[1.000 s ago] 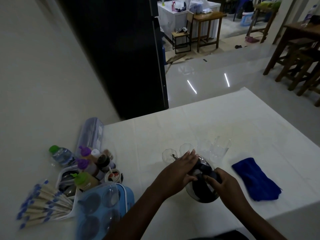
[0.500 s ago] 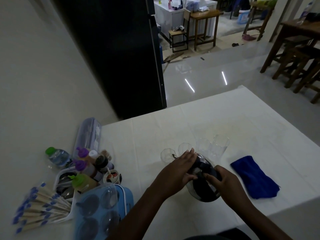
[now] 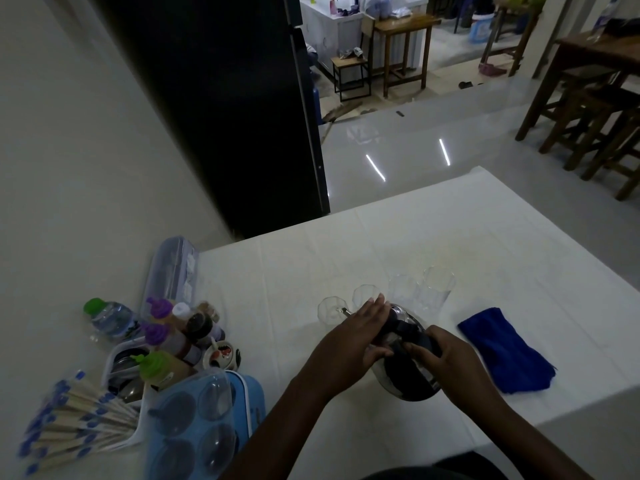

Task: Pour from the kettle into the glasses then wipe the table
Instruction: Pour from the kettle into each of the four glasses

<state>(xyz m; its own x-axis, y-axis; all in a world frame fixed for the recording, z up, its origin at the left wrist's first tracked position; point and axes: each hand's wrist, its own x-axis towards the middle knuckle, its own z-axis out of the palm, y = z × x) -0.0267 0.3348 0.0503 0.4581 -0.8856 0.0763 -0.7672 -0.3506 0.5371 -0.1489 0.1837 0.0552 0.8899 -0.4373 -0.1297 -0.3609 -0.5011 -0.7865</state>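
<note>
A person stands at a white-covered table (image 3: 433, 237), seen from above via head cam, w/ both hands on a shiny metal kettle (image 3: 412, 382) near the table's near edge. Progress looks early: the four clear glasses (image 3: 438, 287) lined up just beyond the kettle appear empty, though dim light and clear glass make that hard to confirm, and no stream is visible. The kettle is tipped, its spout (image 3: 345, 311) pointing left and far toward the leftmost glass (image 3: 329, 308) — so pouring seems about to begin or barely begun. Wiping is not yet done, judging by the blue cloth (image 3: 507, 355) lying untouched on the table to the right, apart from both hands. The left hand (image 3: 349, 344) reaches in from the near left, palm down, fingers stretched flat across the kettle's lid and upper front, pressing rather than clasping — likely holding the lid in place. The right hand (image 3: 450, 358) comes in from the near right, fingers curled tight around the dark handle (image 3: 410, 336), taking the kettle's weight. Both forearms angle inward to meet at the kettle. At the far left, bottles, a cutlery tray (image 3: 117, 362) and a blue glass rack (image 3: 204, 424) sit clustered, uninvolved.
</note>
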